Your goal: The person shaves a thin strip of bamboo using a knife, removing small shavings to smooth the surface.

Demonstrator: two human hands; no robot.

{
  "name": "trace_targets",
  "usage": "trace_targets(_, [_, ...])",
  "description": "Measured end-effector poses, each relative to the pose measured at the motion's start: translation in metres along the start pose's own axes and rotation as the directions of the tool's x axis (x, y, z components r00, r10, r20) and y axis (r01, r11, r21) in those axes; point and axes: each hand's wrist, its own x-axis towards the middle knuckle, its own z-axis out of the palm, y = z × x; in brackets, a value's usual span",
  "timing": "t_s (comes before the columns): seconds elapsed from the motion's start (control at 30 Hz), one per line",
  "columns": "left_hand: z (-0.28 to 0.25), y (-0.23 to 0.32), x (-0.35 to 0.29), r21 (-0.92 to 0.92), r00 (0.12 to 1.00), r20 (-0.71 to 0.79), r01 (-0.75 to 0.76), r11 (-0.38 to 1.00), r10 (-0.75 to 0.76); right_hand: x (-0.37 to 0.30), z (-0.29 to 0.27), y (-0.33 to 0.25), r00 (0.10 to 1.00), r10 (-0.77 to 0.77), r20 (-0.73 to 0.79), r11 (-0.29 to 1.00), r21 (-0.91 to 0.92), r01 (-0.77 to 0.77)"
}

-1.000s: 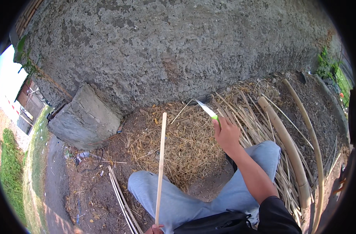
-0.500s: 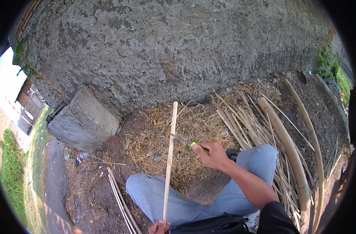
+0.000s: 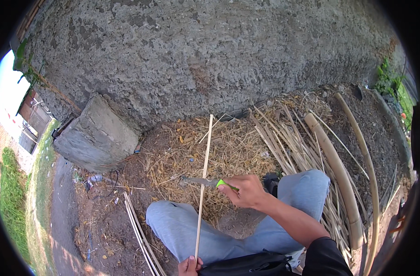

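Note:
My right hand (image 3: 247,191) is closed round the green-and-black handle of a knife (image 3: 198,181). Its blade points left and lies across a long pale bamboo strip (image 3: 205,168), about midway along it. At the bottom edge, my left hand (image 3: 190,266) grips the near end of that strip between thumb and fingers. The strip rises from my lap, slanting away past my left knee, and its far end is near the foot of the wall. Part of the left hand is cut off by the picture's edge.
Many split bamboo strips (image 3: 290,142) lie to the right, beside a thick bamboo piece (image 3: 336,177) and a long curved pole (image 3: 364,152). A few finished-looking pale strips (image 3: 138,230) rest at left. A concrete block (image 3: 99,135) stands against the rough wall (image 3: 219,55). Straw shavings (image 3: 173,161) cover the ground.
My right hand has brought the knife nearer along the bamboo strip, and the blade now reaches further left across it. The strip looks narrower, turned more edge-on.

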Motion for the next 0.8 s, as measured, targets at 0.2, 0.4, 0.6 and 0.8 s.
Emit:
trace_targets(0.2, [-0.017, 0.008, -0.003, 0.034, 0.993, 0.116, -0.042, 0.999, 0.038, 0.003, 0.002, 0.001, 0.988, -0.118, -0.103, 0.991, -0.079, 0.110])
trace_targets(0.4, [-0.028, -0.006, -0.011, 0.008, 0.992, 0.123, 0.014, 1.000, -0.015, 0.015, 0.006, 0.013, 0.954, -0.026, -0.298, 0.990, -0.139, -0.016])
trace_targets(0.6, [-0.040, -0.010, -0.023, 0.246, 0.976, 0.140, -0.195, 0.949, 0.165, 0.024, -0.011, 0.031, 0.947, 0.013, -0.321, 0.981, -0.178, -0.074])
trace_targets(0.8, [-0.063, -0.022, -0.053, 0.210, 0.981, 0.174, -0.124, 0.970, 0.088, 0.041, -0.048, 0.080, 0.870, 0.399, -0.291, 0.814, -0.324, -0.482])
